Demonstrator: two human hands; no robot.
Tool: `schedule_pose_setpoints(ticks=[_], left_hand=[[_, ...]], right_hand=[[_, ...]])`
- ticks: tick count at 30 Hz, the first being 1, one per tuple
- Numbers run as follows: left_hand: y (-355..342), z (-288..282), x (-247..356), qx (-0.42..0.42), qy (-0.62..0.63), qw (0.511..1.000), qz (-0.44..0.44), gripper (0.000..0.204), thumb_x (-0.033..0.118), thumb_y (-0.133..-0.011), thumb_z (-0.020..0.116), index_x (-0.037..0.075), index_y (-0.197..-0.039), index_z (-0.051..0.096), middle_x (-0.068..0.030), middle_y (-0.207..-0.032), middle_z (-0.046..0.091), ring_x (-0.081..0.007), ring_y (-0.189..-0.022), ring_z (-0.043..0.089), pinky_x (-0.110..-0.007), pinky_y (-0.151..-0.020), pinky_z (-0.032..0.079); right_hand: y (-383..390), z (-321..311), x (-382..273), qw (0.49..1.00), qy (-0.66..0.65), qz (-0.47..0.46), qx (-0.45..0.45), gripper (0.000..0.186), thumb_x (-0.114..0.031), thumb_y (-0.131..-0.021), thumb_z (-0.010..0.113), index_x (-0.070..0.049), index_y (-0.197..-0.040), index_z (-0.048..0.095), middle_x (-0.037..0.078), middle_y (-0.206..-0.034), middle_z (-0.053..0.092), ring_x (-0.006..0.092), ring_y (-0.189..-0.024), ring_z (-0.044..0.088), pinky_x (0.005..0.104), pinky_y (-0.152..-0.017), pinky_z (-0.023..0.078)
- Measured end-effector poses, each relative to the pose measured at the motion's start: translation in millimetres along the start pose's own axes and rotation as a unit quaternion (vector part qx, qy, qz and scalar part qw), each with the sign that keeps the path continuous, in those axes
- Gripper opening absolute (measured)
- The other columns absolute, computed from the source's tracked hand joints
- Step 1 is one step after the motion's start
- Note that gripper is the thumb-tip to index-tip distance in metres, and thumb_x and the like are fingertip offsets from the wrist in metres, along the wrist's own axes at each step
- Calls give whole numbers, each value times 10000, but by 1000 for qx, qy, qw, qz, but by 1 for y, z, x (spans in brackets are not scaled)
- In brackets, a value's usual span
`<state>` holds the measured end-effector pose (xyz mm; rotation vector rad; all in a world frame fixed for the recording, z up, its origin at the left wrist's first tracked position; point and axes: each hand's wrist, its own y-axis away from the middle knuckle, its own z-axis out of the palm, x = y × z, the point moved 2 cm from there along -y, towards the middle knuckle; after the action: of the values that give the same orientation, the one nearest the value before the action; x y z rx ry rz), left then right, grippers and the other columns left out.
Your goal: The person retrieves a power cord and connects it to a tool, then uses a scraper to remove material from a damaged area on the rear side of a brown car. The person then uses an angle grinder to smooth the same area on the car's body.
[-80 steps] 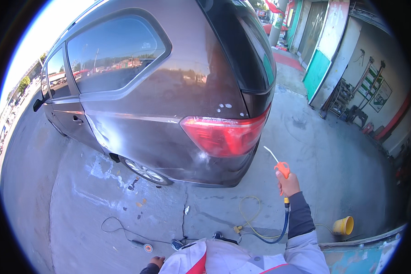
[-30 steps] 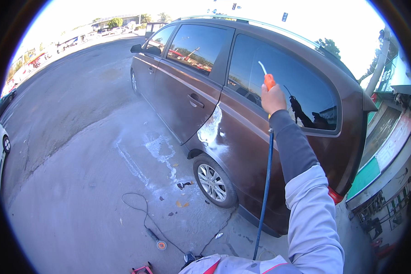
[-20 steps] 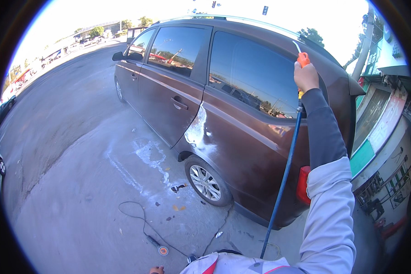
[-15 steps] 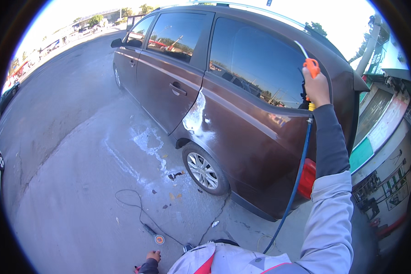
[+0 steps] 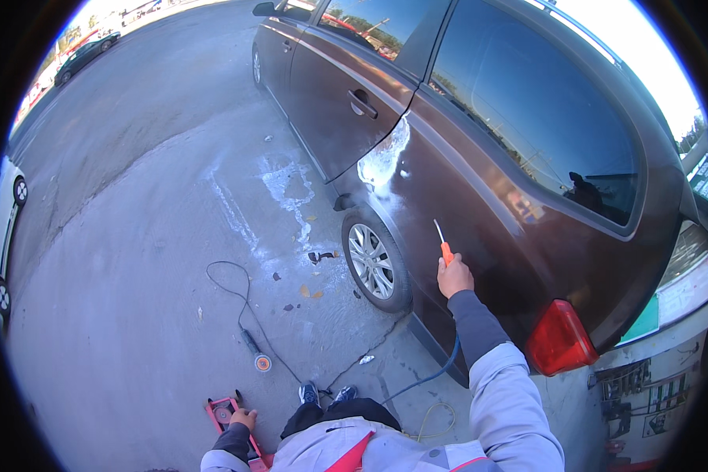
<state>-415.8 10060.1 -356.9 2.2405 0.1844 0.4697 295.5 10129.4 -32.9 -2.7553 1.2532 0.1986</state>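
Note:
My right hand is closed around an orange air blow gun, its thin metal nozzle pointing up and away. A blue hose trails from below that hand toward the ground. The gun is in front of the rear side panel of a brown car; no contact can be made out. Whitish, sanded-looking filler covers a patch above the rear wheel, beside the door seam. Low at my left side, my left hand hangs with loose fingers and nothing visible in it, above a red floor jack.
An angle grinder lies on the concrete, its cord looping beside it. White dust and dry leaves are scattered near the rear wheel. A red tail light is at right. A white car stands at far left.
My right hand has come down from beside the rear window to the lower side panel, bringing the blow gun with it. The view has tilted down, showing my shoes and the floor jack.

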Motion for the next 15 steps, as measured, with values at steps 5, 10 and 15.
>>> schedule_pose_setpoints(ticks=[5,10,15], left_hand=[[60,37,-12,27,168,985,-33,449,381,-990,669,-54,-1079,737,-175,-957,777,-259,-836,749,-393,-795,589],[110,104,-75,28,318,941,-111,313,228,-1016,657,-75,-1070,712,-130,-845,745,-208,-711,722,-343,-627,593],[147,171,-140,71,292,950,-85,366,328,-1002,655,-35,-1009,705,-106,-792,704,-225,-685,683,-383,-640,581]], right_hand=[[-47,75,-31,997,-67,14,-33,417,-379,-1046,567,8,-1199,553,285,-1113,726,452,-1076,704,537,-946,556],[-102,106,-86,996,-48,-33,-67,472,-376,-1051,553,26,-1298,546,300,-1185,704,467,-1132,679,540,-986,532],[-150,121,-126,997,-54,-5,-63,462,-375,-1049,553,35,-1262,564,285,-1240,694,446,-1172,672,524,-1010,528]])
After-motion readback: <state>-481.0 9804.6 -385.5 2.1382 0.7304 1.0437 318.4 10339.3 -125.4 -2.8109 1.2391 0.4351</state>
